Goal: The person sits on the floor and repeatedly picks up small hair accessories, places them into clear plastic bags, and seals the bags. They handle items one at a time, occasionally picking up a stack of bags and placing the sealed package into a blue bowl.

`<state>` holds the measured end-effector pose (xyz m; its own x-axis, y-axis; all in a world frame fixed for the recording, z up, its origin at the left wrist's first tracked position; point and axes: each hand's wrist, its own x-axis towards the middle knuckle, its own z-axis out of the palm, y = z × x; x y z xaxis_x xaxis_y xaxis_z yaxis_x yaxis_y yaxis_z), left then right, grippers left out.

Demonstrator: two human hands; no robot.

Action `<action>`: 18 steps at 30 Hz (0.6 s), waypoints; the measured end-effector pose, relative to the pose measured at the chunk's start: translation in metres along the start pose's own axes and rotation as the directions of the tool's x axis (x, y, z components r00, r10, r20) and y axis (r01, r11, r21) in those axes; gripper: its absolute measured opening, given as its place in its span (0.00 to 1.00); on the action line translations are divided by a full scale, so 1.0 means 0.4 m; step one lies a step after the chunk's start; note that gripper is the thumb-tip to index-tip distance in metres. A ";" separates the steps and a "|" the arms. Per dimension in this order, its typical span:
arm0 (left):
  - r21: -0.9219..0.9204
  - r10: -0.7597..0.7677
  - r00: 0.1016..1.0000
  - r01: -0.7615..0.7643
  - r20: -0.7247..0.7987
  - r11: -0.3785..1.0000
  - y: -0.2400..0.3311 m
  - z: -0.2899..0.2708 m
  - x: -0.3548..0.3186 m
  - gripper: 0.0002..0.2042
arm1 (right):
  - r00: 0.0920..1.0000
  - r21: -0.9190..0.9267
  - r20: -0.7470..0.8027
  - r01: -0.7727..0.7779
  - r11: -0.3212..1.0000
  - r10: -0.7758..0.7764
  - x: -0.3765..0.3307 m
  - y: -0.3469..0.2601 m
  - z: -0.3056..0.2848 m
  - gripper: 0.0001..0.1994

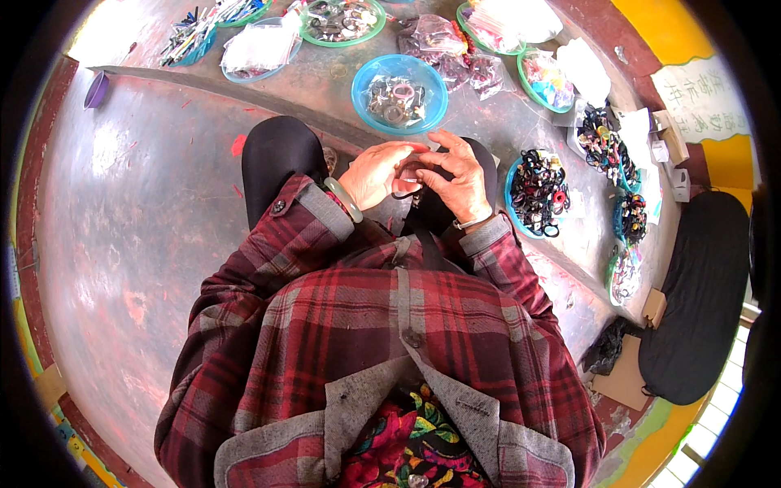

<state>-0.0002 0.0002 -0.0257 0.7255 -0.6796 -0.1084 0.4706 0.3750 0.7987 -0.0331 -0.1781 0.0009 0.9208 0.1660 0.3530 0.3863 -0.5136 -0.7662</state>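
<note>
Pinching small dark ring (409, 169) between both hands: left hand (373, 172) curled, right hand (457, 175) fingers closed on it.

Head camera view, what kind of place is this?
Probably a floor-level stall or sorting spot for small trinkets: blue bowl and green bowl of rings and bands sit on painted floor, with a dark cushion nearby.
</note>
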 end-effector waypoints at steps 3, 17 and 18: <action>-0.240 -0.076 0.995 0.090 0.068 0.967 0.010 -0.003 0.003 0.18 | 0.998 -0.066 0.027 0.056 0.996 -0.054 0.002 -0.003 0.002 0.13; 0.040 -0.018 0.997 0.021 -0.070 0.999 0.001 0.013 0.002 0.16 | 0.989 -0.096 -0.083 0.115 0.989 -0.123 -0.004 0.011 0.017 0.09; 0.063 -0.012 0.997 0.016 -0.072 0.998 -0.004 0.009 0.004 0.16 | 0.987 -0.112 -0.088 0.123 0.986 -0.134 -0.004 0.009 0.017 0.09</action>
<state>-0.0015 -0.0038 -0.0251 0.7541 -0.6370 -0.1597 0.4497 0.3237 0.8324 -0.0327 -0.1745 -0.0059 0.8526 0.1585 0.4980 0.4885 -0.5805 -0.6515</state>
